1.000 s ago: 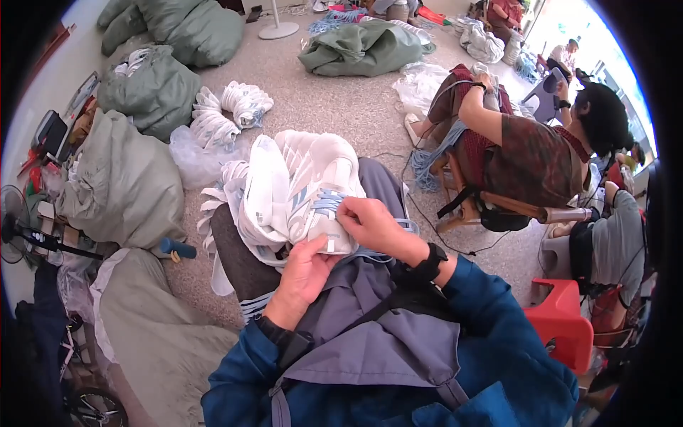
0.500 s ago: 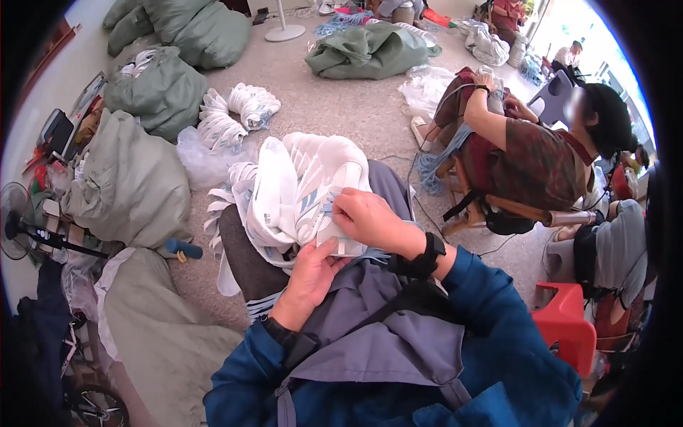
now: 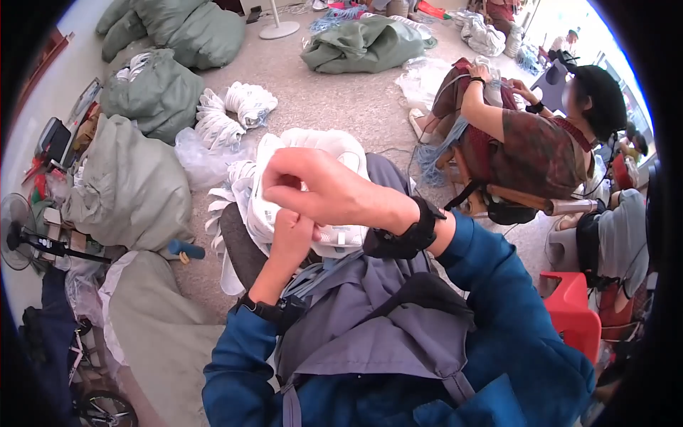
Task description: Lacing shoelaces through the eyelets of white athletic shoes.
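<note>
On my lap rests a bundle of white shoe uppers [image 3: 348,146] with blue-grey details, partly covered by my hands. My right hand [image 3: 316,186] is raised over the bundle with its fingers curled toward the thumb; what it pinches, if anything, does not show. Just below it, my left hand [image 3: 290,233] is closed at the near side of the uppers, and its fingertips are hidden. Light blue laces [image 3: 320,267] lie across the grey apron [image 3: 377,320] under the bundle.
Green sacks [image 3: 128,181] stand along the left, near a fan [image 3: 21,235]. More bundled uppers [image 3: 249,103] lie ahead on the floor. At right a co-worker [image 3: 530,142] sits on a wooden chair, handling laces. A red stool [image 3: 573,309] stands at my right.
My right hand has moved left and up, now over the uppers. My left hand has shifted slightly left and up and turned, its fingers closing. The co-worker's far hand has moved outward.
</note>
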`<state>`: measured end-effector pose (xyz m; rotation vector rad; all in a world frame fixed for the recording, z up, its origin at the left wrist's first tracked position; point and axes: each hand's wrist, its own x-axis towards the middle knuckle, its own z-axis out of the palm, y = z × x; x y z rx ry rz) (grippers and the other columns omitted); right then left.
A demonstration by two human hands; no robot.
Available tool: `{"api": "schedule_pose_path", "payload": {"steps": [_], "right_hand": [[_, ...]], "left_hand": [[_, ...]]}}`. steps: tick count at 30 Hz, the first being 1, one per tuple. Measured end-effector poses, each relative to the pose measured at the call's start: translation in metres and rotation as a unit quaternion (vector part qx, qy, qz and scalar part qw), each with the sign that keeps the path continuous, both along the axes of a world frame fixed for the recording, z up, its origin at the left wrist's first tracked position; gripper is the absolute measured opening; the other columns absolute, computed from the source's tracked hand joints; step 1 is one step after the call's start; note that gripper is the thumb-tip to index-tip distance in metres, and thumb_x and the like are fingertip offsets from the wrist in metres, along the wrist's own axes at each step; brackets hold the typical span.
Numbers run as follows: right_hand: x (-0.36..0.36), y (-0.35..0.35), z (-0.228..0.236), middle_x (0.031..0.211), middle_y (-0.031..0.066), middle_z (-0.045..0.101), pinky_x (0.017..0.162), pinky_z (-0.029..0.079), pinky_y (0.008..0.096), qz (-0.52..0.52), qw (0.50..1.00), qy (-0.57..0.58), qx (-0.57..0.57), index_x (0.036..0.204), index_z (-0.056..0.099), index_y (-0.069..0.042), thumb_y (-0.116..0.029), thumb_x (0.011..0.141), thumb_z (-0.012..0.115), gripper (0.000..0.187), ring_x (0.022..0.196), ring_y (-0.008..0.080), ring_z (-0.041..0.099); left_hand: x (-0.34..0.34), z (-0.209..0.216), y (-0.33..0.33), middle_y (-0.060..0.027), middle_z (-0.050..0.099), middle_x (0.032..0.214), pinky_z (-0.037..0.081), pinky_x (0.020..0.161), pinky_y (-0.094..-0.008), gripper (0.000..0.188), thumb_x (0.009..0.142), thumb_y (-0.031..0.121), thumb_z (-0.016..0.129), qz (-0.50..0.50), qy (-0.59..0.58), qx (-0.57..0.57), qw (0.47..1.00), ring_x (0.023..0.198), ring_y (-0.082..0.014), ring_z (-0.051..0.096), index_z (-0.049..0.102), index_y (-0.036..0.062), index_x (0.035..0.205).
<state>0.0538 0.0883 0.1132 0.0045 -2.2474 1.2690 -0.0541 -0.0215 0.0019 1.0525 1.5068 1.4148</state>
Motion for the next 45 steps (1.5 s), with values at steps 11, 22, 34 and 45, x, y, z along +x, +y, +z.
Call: {"api": "schedule_pose_path", "payload": {"steps": [11, 22, 34, 45], "right_hand": [[0.1, 0.021, -0.12, 0.097, 0.0152, 0.059, 0.081, 0.05, 0.039, -0.216, 0.964, -0.156, 0.01, 0.106, 0.057, 0.0, -0.019, 0.081, 0.077, 0.037, 0.09, 0.0317, 0.061], [0.111, 0.022, -0.122, 0.081, 0.0104, 0.062, 0.068, 0.051, 0.0335, -0.165, 0.957, -0.19, -0.145, 0.086, 0.062, 0.001, -0.011, 0.086, 0.071, 0.015, 0.072, 0.0214, 0.062], [0.096, 0.034, -0.115, 0.083, 0.0179, 0.066, 0.069, 0.052, 0.0429, -0.149, 0.978, -0.143, -0.003, 0.096, 0.062, -0.001, -0.007, 0.089, 0.064, 0.009, 0.077, 0.0351, 0.067], [0.083, 0.041, -0.097, 0.08, 0.019, 0.065, 0.067, 0.05, 0.0496, -0.126, 0.955, -0.269, -0.006, 0.084, 0.057, -0.002, -0.016, 0.087, 0.067, 0.017, 0.077, 0.0403, 0.065]], "left_hand": [[-0.186, 0.052, -0.107, -0.0138, 0.065, 0.118, 0.053, 0.099, -0.0398, 0.04, 0.104, 0.021, 0.054, 0.32, -0.172, 0.19, 0.912, 0.103, -0.0217, 0.065, 0.053, -0.0014, 0.138], [-0.005, 0.018, -0.006, -0.0137, 0.063, 0.12, 0.046, 0.103, -0.0458, 0.032, 0.08, 0.001, 0.073, -0.026, 0.443, 0.115, 0.889, 0.113, -0.0329, 0.061, 0.068, 0.0033, 0.11], [-0.003, 0.005, 0.022, -0.0113, 0.063, 0.107, 0.045, 0.101, -0.0505, 0.023, 0.08, -0.002, 0.072, -0.088, 0.488, 0.122, 0.86, 0.101, -0.0336, 0.061, 0.065, 0.0039, 0.101], [-0.019, 0.0, 0.017, -0.0086, 0.062, 0.095, 0.048, 0.098, -0.0517, 0.02, 0.082, -0.003, 0.069, -0.079, 0.477, 0.12, 0.867, 0.092, -0.03, 0.063, 0.063, 0.0052, 0.1]]}}
